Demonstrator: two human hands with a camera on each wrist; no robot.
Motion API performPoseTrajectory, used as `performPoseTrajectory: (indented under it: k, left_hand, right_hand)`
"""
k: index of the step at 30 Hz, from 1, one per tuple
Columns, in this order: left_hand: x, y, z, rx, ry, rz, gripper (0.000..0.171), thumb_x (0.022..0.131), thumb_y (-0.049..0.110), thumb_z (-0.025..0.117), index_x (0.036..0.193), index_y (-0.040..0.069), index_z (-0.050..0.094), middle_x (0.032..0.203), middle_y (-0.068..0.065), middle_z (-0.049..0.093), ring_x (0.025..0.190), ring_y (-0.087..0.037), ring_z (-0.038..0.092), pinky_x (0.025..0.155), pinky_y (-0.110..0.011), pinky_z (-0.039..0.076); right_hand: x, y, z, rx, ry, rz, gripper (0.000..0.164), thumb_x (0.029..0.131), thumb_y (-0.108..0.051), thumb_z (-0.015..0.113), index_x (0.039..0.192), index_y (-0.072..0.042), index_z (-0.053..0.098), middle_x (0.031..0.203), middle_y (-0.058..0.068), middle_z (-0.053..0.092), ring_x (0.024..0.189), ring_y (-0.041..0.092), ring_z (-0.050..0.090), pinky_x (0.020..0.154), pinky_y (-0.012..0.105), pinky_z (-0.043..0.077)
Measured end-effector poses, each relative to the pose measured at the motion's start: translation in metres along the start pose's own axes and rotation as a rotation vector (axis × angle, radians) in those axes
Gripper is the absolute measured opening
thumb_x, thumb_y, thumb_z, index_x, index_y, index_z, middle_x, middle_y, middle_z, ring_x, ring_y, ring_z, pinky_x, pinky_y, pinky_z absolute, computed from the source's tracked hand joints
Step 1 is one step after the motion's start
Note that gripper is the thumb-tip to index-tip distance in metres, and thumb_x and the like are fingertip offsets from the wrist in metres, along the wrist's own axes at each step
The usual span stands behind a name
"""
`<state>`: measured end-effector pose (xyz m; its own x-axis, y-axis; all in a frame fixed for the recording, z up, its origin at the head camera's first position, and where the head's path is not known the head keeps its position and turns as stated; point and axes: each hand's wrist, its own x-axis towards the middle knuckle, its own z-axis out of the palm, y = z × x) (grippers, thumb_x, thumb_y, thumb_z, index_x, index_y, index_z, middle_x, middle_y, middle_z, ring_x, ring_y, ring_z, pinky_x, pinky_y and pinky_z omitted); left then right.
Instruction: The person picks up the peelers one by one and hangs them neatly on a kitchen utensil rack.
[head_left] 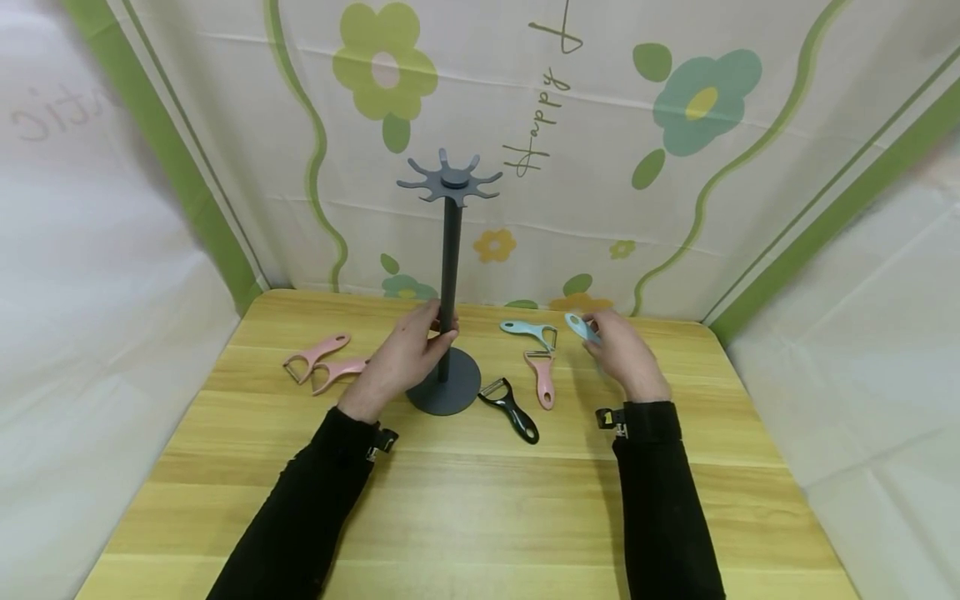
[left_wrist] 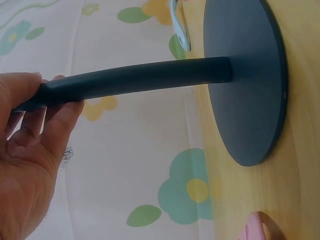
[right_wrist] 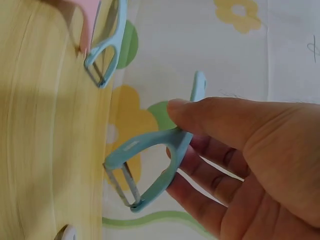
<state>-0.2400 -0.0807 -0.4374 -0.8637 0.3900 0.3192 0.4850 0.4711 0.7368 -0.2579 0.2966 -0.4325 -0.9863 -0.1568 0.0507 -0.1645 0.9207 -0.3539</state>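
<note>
A dark grey stand with a ring of hooks (head_left: 431,182) on top rises from a round base (head_left: 457,393) on the table. My left hand (head_left: 401,354) grips its pole (left_wrist: 145,79) low down, thumb on one side and fingers on the other. In my right hand (head_left: 626,357) is a light blue peeler (right_wrist: 150,140), pinched by the handle and raised off the table, its blade end facing the wood in the right wrist view. Nearest to that hand lie another light blue peeler (head_left: 525,327) and a pink peeler (head_left: 544,385).
A black peeler (head_left: 519,417) lies right of the base. Two more pink peelers (head_left: 328,346) rest left of the stand, one partly hidden behind my left hand. Behind the wooden table (head_left: 480,517) hangs a flower-printed cloth (head_left: 600,150); white cloth also flanks both sides.
</note>
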Motion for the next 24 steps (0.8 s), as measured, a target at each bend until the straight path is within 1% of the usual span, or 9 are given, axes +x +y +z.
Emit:
performPoseTrajectory:
  k: [8,17,22,24]
  left_hand:
    - [0.0,-0.001,0.001,0.006,0.001,0.004,0.018,0.107,0.018,0.063,0.125,0.017,0.057,0.12,-0.004,0.063,0.12,-0.024,0.068,0.092,-0.036,0.065]
    - [0.0,-0.002,0.001,-0.001,0.005,0.002,0.019,0.107,0.017,0.063,0.125,0.017,0.057,0.12,-0.005,0.063,0.12,-0.024,0.069,0.092,-0.037,0.066]
    - [0.0,-0.001,0.001,-0.002,0.001,-0.001,0.019,0.107,0.016,0.064,0.125,0.017,0.057,0.12,-0.004,0.062,0.12,-0.024,0.069,0.092,-0.036,0.066]
    - [0.0,-0.001,0.001,-0.004,-0.003,-0.003,0.019,0.107,0.016,0.063,0.125,0.017,0.057,0.12,-0.004,0.062,0.12,-0.024,0.068,0.092,-0.036,0.066]
  right_hand:
    - [0.008,-0.015,0.001,0.041,0.041,-0.015,0.043,0.1,-0.008,0.071,0.141,-0.003,0.059,0.124,0.019,0.067,0.107,0.033,0.066,0.09,0.049,0.059]
    - [0.009,-0.034,-0.004,0.053,0.067,-0.082,0.044,0.101,-0.008,0.07,0.143,-0.004,0.056,0.128,0.017,0.065,0.116,0.034,0.065,0.099,0.052,0.058]
    - [0.011,-0.046,-0.007,0.061,0.081,-0.097,0.045,0.101,-0.007,0.069,0.144,-0.002,0.056,0.129,0.017,0.065,0.115,0.033,0.065,0.098,0.051,0.059]
    - [0.011,-0.051,-0.007,0.059,0.088,-0.099,0.046,0.101,-0.009,0.07,0.144,-0.003,0.057,0.129,0.016,0.065,0.114,0.031,0.065,0.097,0.049,0.059]
